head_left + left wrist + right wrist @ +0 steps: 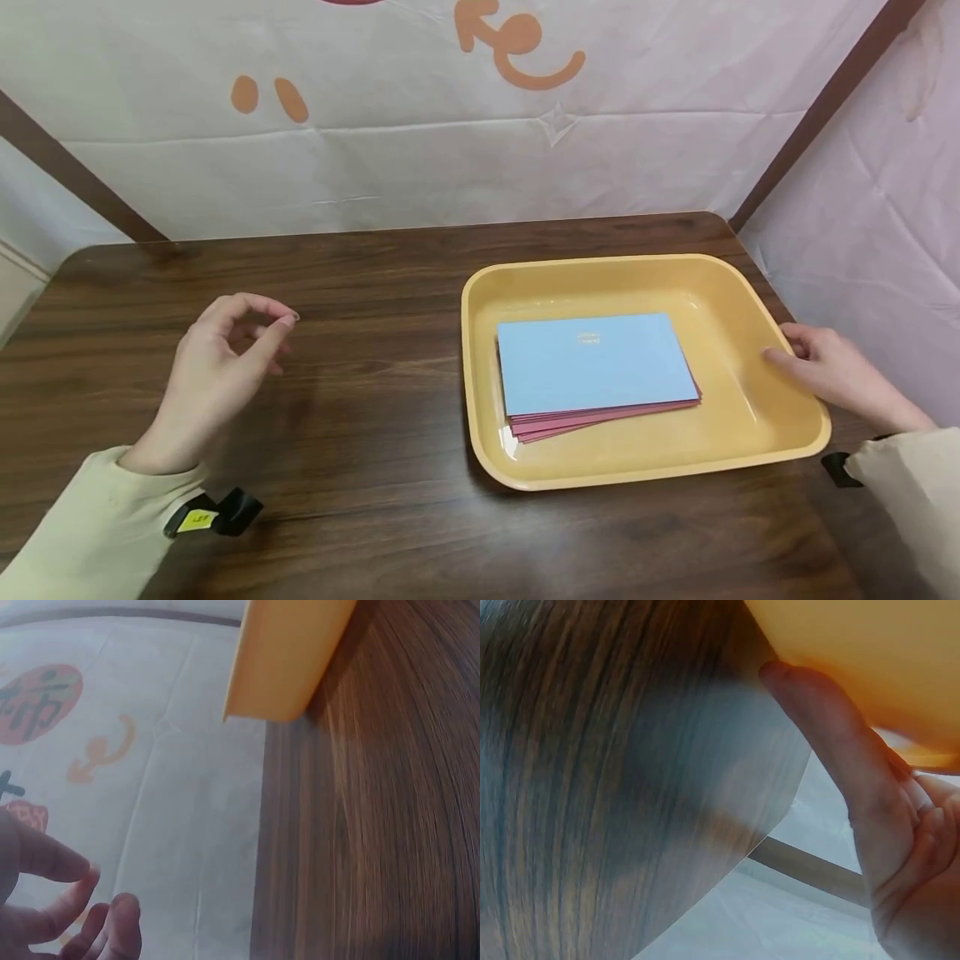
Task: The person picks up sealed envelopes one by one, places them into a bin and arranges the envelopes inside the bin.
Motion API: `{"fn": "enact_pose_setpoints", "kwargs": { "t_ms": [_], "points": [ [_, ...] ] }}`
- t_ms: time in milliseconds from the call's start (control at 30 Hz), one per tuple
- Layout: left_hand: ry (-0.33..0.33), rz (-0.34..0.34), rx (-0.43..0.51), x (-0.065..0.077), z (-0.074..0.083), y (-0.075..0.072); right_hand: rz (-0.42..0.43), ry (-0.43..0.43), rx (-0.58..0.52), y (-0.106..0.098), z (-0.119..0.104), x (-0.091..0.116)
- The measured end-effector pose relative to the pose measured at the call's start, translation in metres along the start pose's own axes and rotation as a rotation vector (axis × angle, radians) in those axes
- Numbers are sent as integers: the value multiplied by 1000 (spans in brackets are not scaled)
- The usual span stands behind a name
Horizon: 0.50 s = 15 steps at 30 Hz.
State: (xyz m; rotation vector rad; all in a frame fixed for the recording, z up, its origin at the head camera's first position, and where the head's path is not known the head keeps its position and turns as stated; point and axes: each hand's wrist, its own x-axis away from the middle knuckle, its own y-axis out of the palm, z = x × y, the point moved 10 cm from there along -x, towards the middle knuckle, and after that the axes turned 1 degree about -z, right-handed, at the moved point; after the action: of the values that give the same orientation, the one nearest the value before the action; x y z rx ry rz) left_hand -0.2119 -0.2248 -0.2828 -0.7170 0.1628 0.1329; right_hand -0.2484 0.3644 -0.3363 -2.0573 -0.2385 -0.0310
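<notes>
On the right of the table in the head view is a yellow plastic tray (pixel 727 358). My right hand (pixel 836 371) grips its right rim, thumb on the inside; the right wrist view shows that thumb (pixel 825 720) against the yellow plastic. Inside the tray lies a pale blue card or envelope (pixel 600 367) with small gold print, on top of several pinkish-red ones (pixel 577 422) slightly fanned out. My left hand (pixel 217 358) hovers over the left side of the table, its fingers loosely bent and thumb near the index fingertip. Nothing shows between them.
Dark wood-grain table (pixel 360 417) spreads under both hands. Behind it hangs a white printed cloth (pixel 405 167), with another pale cloth (pixel 870 217) along the right side. Brown poles (pixel 817 117) stand at the back corners. Each wrist wears a black strap (pixel 236 510).
</notes>
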Motion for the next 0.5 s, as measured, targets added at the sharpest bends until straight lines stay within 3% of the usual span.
{"fn": "enact_pose_setpoints", "kwargs": {
  "t_ms": [300, 500],
  "points": [
    [145, -56, -96, 2, 13, 10, -22, -13, 149, -5, -3, -3],
    [212, -47, -131, 2, 23, 15, -96, 57, 207, -8, -6, -8]
  ]
}}
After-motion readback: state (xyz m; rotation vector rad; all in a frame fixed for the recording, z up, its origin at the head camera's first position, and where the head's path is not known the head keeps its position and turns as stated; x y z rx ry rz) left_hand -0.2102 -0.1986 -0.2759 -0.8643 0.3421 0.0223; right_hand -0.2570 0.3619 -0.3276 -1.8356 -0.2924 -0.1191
